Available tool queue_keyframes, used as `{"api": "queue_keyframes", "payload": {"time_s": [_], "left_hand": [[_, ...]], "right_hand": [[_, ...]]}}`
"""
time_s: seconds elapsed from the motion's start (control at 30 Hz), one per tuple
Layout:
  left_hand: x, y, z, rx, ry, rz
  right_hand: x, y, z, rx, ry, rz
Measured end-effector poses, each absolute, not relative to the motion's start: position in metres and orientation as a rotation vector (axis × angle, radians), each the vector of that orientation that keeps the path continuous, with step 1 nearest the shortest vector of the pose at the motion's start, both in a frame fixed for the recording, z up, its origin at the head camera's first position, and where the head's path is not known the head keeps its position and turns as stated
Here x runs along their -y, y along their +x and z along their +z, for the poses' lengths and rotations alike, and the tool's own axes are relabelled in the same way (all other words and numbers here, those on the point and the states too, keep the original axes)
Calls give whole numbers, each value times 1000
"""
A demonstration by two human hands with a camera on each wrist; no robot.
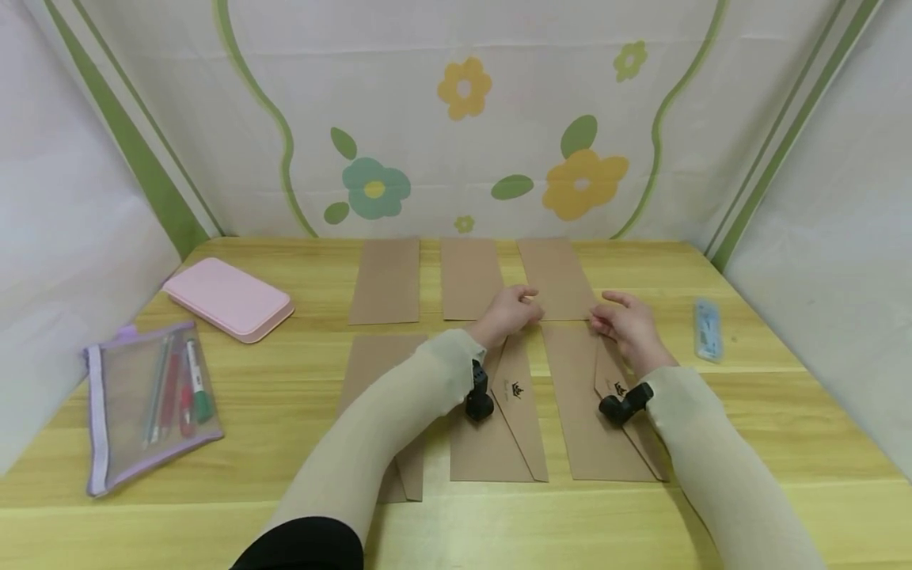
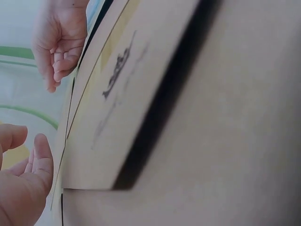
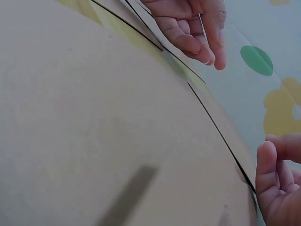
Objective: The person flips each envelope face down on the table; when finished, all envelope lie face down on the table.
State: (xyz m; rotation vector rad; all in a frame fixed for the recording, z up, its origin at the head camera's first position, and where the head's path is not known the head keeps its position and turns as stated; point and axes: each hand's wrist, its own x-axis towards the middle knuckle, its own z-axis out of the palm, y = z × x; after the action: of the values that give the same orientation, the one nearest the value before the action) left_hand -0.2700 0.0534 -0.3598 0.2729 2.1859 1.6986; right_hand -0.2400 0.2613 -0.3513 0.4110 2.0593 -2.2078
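Both hands are over the near edge of a brown paper envelope [image 1: 556,277] at the back right. My left hand [image 1: 507,313] is at its near left corner, fingers loosely bent. At the near right corner is my right hand [image 1: 628,328], thumb and fingers loosely bent. Nothing shows gripped in either hand. Below the left wrist lies an envelope [image 1: 473,451] with a slanted flap and a black crown print. A similar envelope [image 1: 587,443] lies under the right wrist. In the left wrist view, the left thumb and fingers [image 2: 42,160] stand apart.
Two more plain envelopes [image 1: 385,281] [image 1: 470,277] lie in the back row. A front left envelope [image 1: 374,356] is partly hidden by the left sleeve. At left are a pink case [image 1: 228,297] and a mesh pouch [image 1: 128,396] with pens. A small light-blue item [image 1: 708,328] lies at right.
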Motion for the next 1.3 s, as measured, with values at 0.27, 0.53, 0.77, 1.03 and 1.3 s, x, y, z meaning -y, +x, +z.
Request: {"api": "queue_keyframes", "payload": {"time_s": [0.27, 0.53, 0.77, 1.03, 1.3], "left_hand": [[-45, -270, -357, -2140, 280, 1779], [-24, -270, -346, -2133, 318, 1847], [5, -263, -343, -2065, 345, 1910], [48, -242, -339, -2065, 315, 1932], [87, -224, -337, -2056, 232, 2031]], "right_hand": [[-249, -237, -345, -2034, 392, -2235], [-236, -239, -341, -1983, 329, -2303], [-221, -238, -337, -1901, 263, -2350], [-197, -231, -342, -1886, 183, -2280], [-170, -223, -350, -1838, 54, -2210]]}}
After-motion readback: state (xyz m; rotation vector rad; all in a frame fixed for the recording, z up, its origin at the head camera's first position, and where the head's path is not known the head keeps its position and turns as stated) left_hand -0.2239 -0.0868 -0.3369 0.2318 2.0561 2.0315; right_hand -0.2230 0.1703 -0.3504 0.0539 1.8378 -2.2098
